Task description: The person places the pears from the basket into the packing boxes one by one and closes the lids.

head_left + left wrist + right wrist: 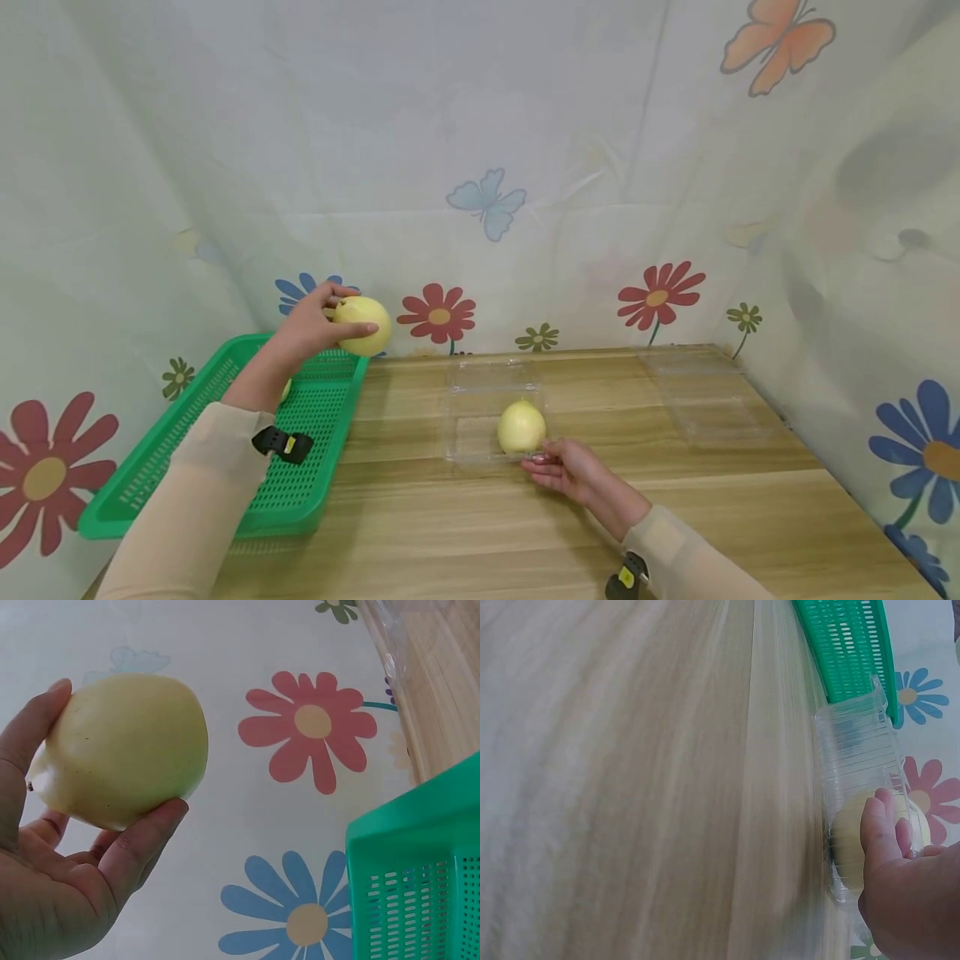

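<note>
The right hand (573, 471), fingers nearly closed, pinches the near edge of the clear box (472, 435), and just beyond its fingertips one fruit (521, 425) sits inside. Farther off, the left hand (315, 321) holds another fruit (369, 321) between thumb and fingers, opened to its width, with the basket (326, 404) below them.

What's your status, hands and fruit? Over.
Left hand holds round yellow fruit aloft. Right hand grips clear plastic container at near edge, another round yellow fruit inside. Nothing seen in the way.

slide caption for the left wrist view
Left hand holding a yellow fruit before a flower-print backdrop, green basket at lower right.
</note>
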A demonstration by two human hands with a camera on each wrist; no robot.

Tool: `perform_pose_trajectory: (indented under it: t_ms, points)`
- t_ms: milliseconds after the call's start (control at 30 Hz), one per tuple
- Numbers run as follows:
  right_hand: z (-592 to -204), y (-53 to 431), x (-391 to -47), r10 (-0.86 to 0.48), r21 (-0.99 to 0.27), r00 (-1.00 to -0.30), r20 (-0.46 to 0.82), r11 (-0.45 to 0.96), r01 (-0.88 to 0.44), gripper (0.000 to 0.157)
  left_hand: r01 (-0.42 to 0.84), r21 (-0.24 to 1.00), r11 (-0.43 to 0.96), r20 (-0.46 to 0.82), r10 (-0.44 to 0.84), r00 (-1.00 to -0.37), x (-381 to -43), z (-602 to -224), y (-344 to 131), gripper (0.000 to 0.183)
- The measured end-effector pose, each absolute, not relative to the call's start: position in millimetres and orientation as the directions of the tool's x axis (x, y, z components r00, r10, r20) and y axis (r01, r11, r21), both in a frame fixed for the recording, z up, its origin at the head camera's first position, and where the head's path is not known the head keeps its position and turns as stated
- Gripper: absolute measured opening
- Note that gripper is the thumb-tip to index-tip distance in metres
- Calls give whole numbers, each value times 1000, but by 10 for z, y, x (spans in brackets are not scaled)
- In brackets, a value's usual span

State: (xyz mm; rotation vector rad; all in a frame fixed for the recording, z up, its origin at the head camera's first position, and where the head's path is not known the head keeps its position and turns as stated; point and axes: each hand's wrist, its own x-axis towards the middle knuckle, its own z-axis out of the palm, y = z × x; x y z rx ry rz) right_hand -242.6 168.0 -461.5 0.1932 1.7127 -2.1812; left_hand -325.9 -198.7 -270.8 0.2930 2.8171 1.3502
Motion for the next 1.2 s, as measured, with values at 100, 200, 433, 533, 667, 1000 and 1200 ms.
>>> perform_pose_trajectory:
  t_ms: [100, 200, 433, 533, 667, 1000, 1200]
  points:
    - [-4621, 1682, -2430, -192, -911, -926, -324, -202, 360, 23, 178, 773, 610, 86, 177, -980, -3231, -2688, -1946, 71]
    - [-4625, 1686, -2432, -194, -911, -927, -322, -201, 359, 24, 190, 767, 613, 94, 186, -978, -3205, -2675, -1918, 70]
    - [-4622, 1692, -2431, -204, -913, -927, -315, -201, 354, 25, 216, 754, 621, 116, 198, -973, -3125, -2646, -1828, 68]
    - [-4619, 1691, -2431, -203, -914, -927, -314, -199, 353, 25, 224, 746, 627, 127, 197, -972, -3100, -2626, -1774, 68]
    - [-4619, 1694, -2435, -202, -915, -929, -312, -199, 350, 26, 245, 733, 635, 141, 211, -967, -3070, -2614, -1706, 68]
    - [-4636, 1677, -2433, -189, -911, -928, -322, -204, 357, 24, 240, 759, 605, 125, 227, -966, -3022, -2702, -1613, 66]
    - [-4635, 1676, -2433, -187, -910, -928, -322, -208, 358, 23, 230, 775, 589, 113, 229, -967, -2985, -2735, -1553, 67]
